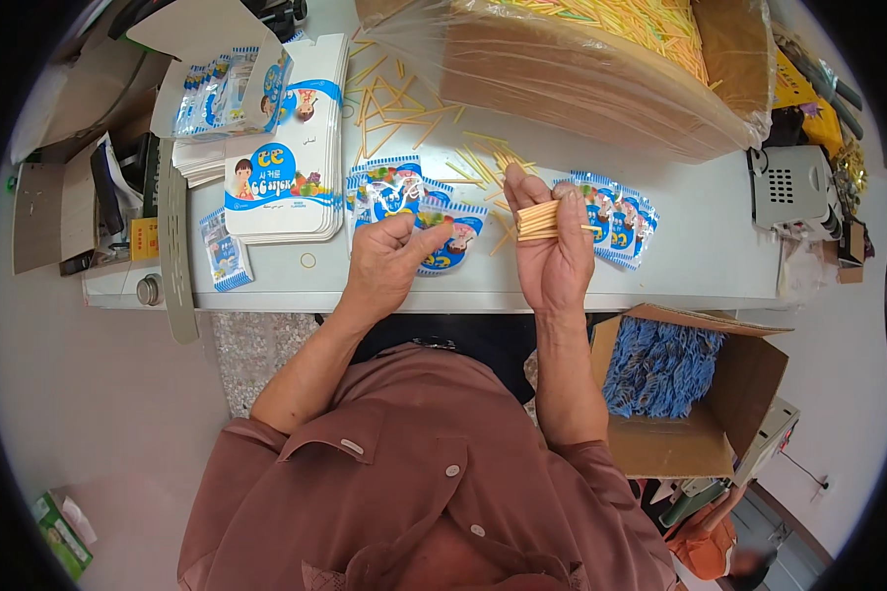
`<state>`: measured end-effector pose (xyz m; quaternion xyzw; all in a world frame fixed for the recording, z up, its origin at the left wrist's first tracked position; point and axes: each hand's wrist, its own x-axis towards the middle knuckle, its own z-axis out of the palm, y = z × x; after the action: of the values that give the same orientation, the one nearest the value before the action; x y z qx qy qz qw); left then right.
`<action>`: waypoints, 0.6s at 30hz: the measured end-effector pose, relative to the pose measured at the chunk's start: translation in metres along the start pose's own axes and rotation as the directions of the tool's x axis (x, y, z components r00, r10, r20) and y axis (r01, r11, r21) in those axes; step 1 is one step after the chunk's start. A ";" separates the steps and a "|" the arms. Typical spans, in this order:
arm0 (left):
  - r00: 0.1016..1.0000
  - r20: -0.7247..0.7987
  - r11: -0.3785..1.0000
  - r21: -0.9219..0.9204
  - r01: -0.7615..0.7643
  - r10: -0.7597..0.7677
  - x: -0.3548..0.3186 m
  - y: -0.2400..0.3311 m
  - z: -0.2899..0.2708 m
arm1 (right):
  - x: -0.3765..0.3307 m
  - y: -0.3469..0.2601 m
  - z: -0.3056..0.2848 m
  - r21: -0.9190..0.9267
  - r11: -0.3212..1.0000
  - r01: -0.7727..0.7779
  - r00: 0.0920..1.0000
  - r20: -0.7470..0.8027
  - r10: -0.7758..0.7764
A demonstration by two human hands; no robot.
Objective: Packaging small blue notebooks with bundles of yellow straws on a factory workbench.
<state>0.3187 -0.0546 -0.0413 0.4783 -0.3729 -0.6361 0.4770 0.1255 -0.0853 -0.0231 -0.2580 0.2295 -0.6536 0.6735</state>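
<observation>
My right hand (552, 251) is raised over the white table (700, 266), fingers closed around a small bundle of thin yellow sticks (540, 221) held crosswise. My left hand (389, 261) grips a small blue-and-white printed sachet (450, 239) by its edge, just left of the bundle. More such sachets lie overlapping on the table behind my left hand (389, 187) and beside my right hand (616, 219). Loose yellow sticks (394, 108) are scattered on the table beyond both hands.
A large plastic-lined cardboard box (581, 69) of yellow sticks stands at the back. A stack of flat printed cartons (281, 158) lies at left. An open cardboard box (690, 394) with blue packets sits at lower right. A small grey machine (793, 187) stands at right.
</observation>
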 end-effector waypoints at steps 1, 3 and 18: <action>1.000 0.011 0.995 0.093 -0.025 0.024 0.000 -0.003 -0.002 | 0.000 -0.001 0.000 -0.004 1.000 -0.001 1.000 0.000 0.001; 0.999 0.027 0.993 0.106 -0.042 0.040 0.000 -0.004 -0.002 | 0.001 -0.001 -0.001 -0.009 1.000 0.000 1.000 -0.001 0.000; 0.957 0.283 0.977 0.215 0.006 -0.068 -0.007 0.019 0.007 | 0.007 0.000 0.027 -0.091 0.994 0.067 0.993 0.100 -0.058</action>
<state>0.3168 -0.0531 -0.0202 0.4353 -0.4952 -0.6646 0.3515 0.1432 -0.0905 -0.0028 -0.3280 0.2191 -0.6496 0.6500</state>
